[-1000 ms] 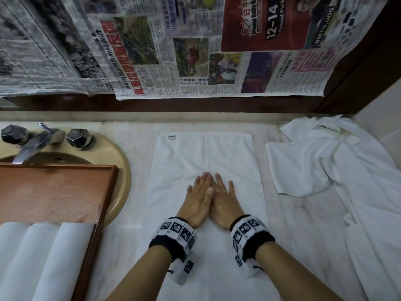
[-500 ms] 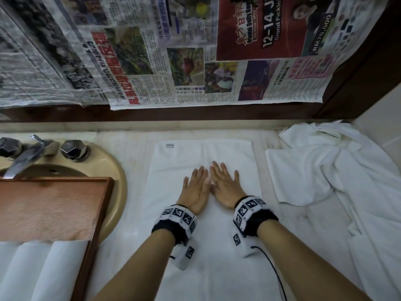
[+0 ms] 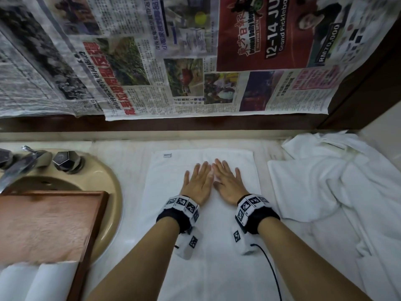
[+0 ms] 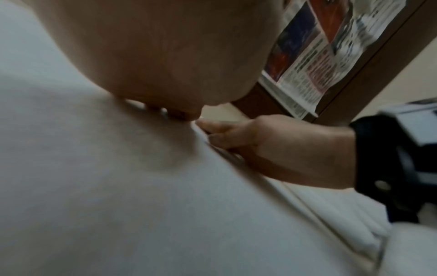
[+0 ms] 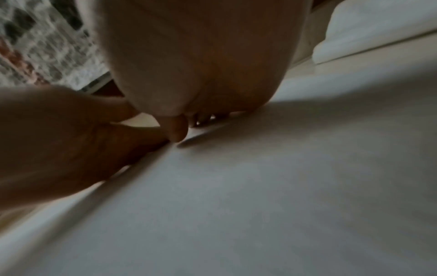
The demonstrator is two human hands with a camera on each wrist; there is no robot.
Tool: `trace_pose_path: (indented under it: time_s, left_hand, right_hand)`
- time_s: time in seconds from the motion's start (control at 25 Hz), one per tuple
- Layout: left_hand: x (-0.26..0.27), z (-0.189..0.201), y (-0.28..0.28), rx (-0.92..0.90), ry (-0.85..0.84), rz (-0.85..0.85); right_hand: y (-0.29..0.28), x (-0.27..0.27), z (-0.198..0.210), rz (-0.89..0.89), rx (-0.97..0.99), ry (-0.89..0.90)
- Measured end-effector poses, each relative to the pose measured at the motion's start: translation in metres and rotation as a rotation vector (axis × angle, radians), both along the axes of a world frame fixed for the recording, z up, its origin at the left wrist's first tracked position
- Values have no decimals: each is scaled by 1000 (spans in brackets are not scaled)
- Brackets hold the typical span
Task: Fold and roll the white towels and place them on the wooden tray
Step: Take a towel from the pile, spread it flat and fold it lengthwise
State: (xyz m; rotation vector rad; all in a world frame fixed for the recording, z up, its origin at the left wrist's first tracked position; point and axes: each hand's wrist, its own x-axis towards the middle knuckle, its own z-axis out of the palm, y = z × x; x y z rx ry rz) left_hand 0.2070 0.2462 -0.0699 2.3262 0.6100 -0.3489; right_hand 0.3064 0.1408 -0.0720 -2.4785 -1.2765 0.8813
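Closest to the person, two rolled towels (image 3: pixel 39 281) lay side by side at the near end of the wooden tray (image 3: pixel 91 231), which sat over the sink (image 3: pixel 112 192). A flat white towel (image 3: pixel 204 246) was spread long on the counter (image 3: pixel 130 240), just beside the tray. The left hand (image 3: pixel 198 185) and the right hand (image 3: pixel 227 184) lay flat on it, palms down, side by side. Their fingers were straight and spread, and held nothing. To the right, a heap of loose white towels (image 3: pixel 338 192) sat on the counter. Farther back, the tap (image 3: pixel 19 166) stood at the sink's far rim. Newspaper sheets (image 3: pixel 173 61) hung on the wall behind.
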Motion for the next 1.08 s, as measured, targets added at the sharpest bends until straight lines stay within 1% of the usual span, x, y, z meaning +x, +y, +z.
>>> trace_pose_path:
  time_s: [0.12, 0.28, 0.36, 0.44, 0.52, 0.56, 0.64, 0.68, 0.72, 0.76, 0.84, 1.0, 1.08]
  left_hand:
    - [-10, -10, 28, 137, 77, 25]
    - [-28, -9, 67, 182, 138, 167]
    - [-35, -7, 80, 173, 157, 236]
    - [-36, -6, 84, 165, 181, 275]
    - [-35, -6, 82, 175, 223, 292]
    - [-33, -7, 81, 177, 238, 295]
    - [-32, -10, 82, 183, 244, 288]
    - [-33, -11, 83, 186, 244, 282]
    - [-34, -11, 84, 190, 243, 272]
    - [-36, -11, 85, 193, 240, 262]
    - [-39, -12, 86, 196, 228, 250]
    - [-43, -12, 92, 215, 219, 235]
    - [-45, -12, 92, 228, 235, 241]
  right_hand:
    - [-11, 11, -8, -1, -36, -86]
    - [-15, 16, -10, -13, -54, -97]
    - [-17, 19, -11, -32, -72, -104]
    - [-9, 19, -8, -125, -141, -84]
    - [15, 9, -1, -239, -172, -73]
    - [28, 0, 3, -205, -140, -86]
    - [48, -20, 4, 41, -50, -118]
    - [52, -24, 1, 148, -39, -124]
    - [51, -22, -2, 187, -40, -136]
    - [48, -13, -7, 164, -44, -152]
    - [36, 10, -10, 56, -76, -158]
    - [-4, 53, -9, -143, -168, -165]
    - [-15, 60, -9, -182, -219, -165]
